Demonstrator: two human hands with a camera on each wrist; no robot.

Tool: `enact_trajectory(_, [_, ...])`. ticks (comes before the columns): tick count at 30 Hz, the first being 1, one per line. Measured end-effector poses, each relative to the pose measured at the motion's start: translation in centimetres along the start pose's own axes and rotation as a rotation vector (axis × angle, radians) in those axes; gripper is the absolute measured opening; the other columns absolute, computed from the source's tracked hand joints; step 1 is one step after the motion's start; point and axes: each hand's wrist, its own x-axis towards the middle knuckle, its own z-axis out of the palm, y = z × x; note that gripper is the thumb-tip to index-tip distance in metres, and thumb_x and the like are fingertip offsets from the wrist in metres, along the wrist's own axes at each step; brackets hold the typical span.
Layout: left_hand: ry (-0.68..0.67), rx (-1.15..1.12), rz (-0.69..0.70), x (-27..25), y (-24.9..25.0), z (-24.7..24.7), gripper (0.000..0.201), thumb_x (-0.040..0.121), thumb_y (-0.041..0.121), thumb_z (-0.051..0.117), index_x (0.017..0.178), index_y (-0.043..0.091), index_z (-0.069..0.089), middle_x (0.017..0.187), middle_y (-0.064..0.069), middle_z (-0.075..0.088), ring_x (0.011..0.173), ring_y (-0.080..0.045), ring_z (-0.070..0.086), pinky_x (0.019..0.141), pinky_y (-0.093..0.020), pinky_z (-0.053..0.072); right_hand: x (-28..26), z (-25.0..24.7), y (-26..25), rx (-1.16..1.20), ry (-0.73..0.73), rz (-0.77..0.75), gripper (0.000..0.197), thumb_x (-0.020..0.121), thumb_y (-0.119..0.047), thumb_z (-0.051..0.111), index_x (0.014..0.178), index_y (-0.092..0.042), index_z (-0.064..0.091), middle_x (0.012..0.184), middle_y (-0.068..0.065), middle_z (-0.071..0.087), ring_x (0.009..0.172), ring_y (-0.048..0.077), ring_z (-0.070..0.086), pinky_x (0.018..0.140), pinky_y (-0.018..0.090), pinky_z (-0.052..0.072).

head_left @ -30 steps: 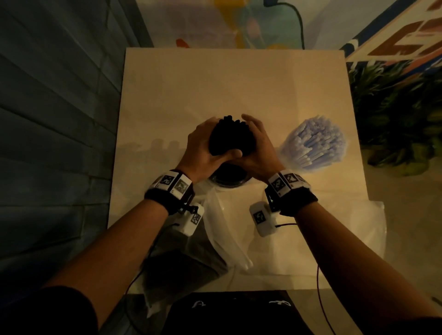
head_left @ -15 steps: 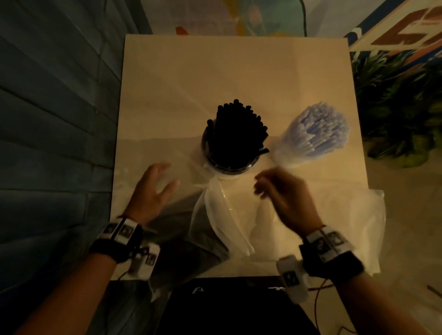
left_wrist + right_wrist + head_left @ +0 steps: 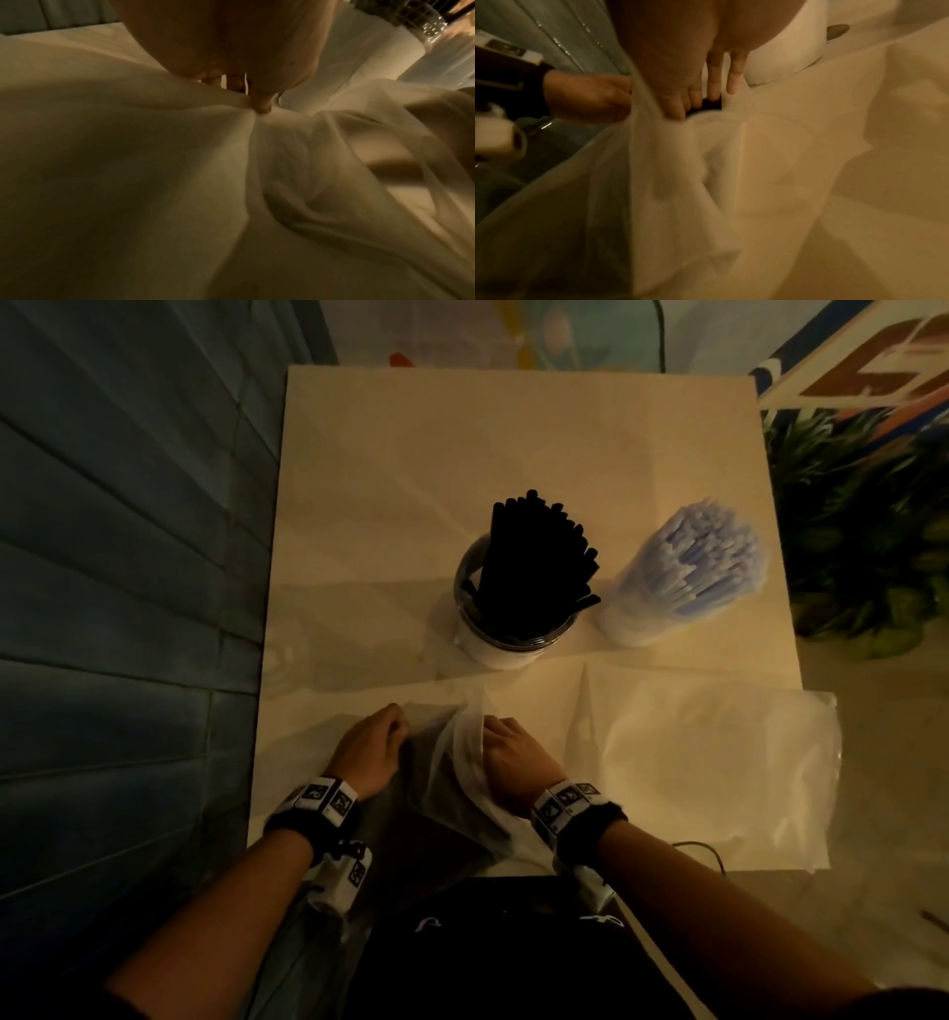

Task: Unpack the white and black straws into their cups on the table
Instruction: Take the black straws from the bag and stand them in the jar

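At the table's near edge, both hands (image 3: 431, 752) pinch a clear plastic bag (image 3: 457, 793).

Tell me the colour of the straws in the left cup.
Black straws; the head view shows them best.

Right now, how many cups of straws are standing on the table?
2. The cup of black straws stands mid-table; the cup of white straws stands just to its right, close beside it. None seems hidden, though the plastic bags cover the near edge.
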Motion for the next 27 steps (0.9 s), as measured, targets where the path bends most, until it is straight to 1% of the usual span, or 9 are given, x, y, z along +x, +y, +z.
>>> enact_trajectory(2, [-0.01,-0.039,-0.009,-0.1,0.3,-0.2,0.013,0.102,0.019,0.042,0.09,0.014,0.043,0.072,-0.004,0.054,0.064,-0.027,0.052,0.061,-0.039,0.04,0.5,0.2,-0.6,-0.027,-0.038,0.003,0.045,0.089,-0.032,0.047,0.125,-0.01,0.063,0.132,0.011,0.058,0.123,0.034,0.052,0.097,0.043,0.045])
enact_trajectory(5, [0.008,-0.096,0.0,-0.4,0.9,-0.4,0.016,0.103,0.019,0.043,0.087,0.015,0.04,0.067,0.0,0.048,0.059,-0.021,0.047,0.058,-0.036,0.036,1.2,0.2,-1.4,-0.045,-0.064,0.026,0.048,0.09,-0.035,0.055,0.13,-0.008,0.058,0.136,0.013,0.056,0.126,0.035,0.05,0.1,0.046,0.044])
enact_trajectory(8, [0.033,-0.133,0.014,-0.5,1.1,-0.6,0.018,0.102,0.018,0.044,0.085,0.014,0.04,0.066,-0.003,0.048,0.062,-0.028,0.05,0.059,-0.039,0.041,2.1,-0.3,-2.3,-0.106,-0.072,0.06,0.045,0.09,-0.033,0.057,0.126,-0.008,0.06,0.131,0.014,0.058,0.119,0.036,0.054,0.095,0.045,0.042])
enact_trajectory(12, [0.062,-0.154,0.02,-0.5,1.1,-1.0,0.017,0.101,0.014,0.046,0.085,0.012,0.042,0.067,-0.006,0.05,0.066,-0.033,0.052,0.062,-0.043,0.043,3.0,-0.2,-2.9,-0.169,-0.08,0.1,0.048,0.098,-0.035,0.048,0.137,-0.007,0.049,0.142,0.015,0.049,0.132,0.037,0.042,0.108,0.048,0.03])
enact_trajectory(16, [0.069,-0.14,0.034,-0.6,1.4,-1.0,0.017,0.1,0.011,0.045,0.084,0.014,0.041,0.067,-0.006,0.049,0.065,-0.032,0.051,0.062,-0.044,0.043,3.2,-0.6,-3.4,-0.182,-0.128,0.155,0.046,0.101,-0.035,0.035,0.136,-0.008,0.047,0.143,0.016,0.048,0.134,0.038,0.04,0.115,0.05,0.022])
enact_trajectory(18, [0.075,-0.149,0.029,-0.5,1.3,-1.1,0.018,0.1,0.01,0.046,0.083,0.013,0.041,0.067,-0.006,0.048,0.066,-0.033,0.05,0.062,-0.043,0.042,3.1,-0.8,-3.6,-0.193,-0.134,0.111,0.05,0.099,-0.034,0.027,0.132,-0.006,0.053,0.137,0.018,0.053,0.129,0.039,0.046,0.113,0.051,0.028])
enact_trajectory(21, [0.079,-0.177,0.021,-0.4,1.0,-1.2,0.017,0.099,0.009,0.046,0.083,0.013,0.042,0.07,-0.011,0.052,0.066,-0.032,0.051,0.062,-0.04,0.043,2.7,-1.5,-3.3,-0.044,-0.114,0.101,0.051,0.094,-0.028,0.027,0.114,-0.005,0.069,0.115,0.016,0.069,0.108,0.035,0.065,0.097,0.045,0.048])
enact_trajectory(24, [0.038,-0.17,0.044,-0.5,1.1,-0.9,0.016,0.101,0.013,0.045,0.085,0.013,0.041,0.071,-0.009,0.052,0.065,-0.026,0.05,0.062,-0.035,0.039,2.0,-2.4,-3.5,-0.047,-0.138,0.078,0.033,0.1,-0.019,0.044,0.124,-0.003,0.061,0.124,0.016,0.064,0.115,0.033,0.059,0.096,0.038,0.045])
enact_trajectory(27, [0.005,-0.147,0.069,-0.5,1.3,-1.0,0.017,0.103,0.016,0.042,0.086,0.015,0.04,0.071,-0.007,0.052,0.066,-0.028,0.052,0.062,-0.039,0.042,1.8,-2.7,-3.2,-0.039,-0.194,0.11,0.036,0.104,-0.023,0.041,0.131,-0.003,0.054,0.13,0.016,0.058,0.119,0.034,0.055,0.095,0.035,0.041])
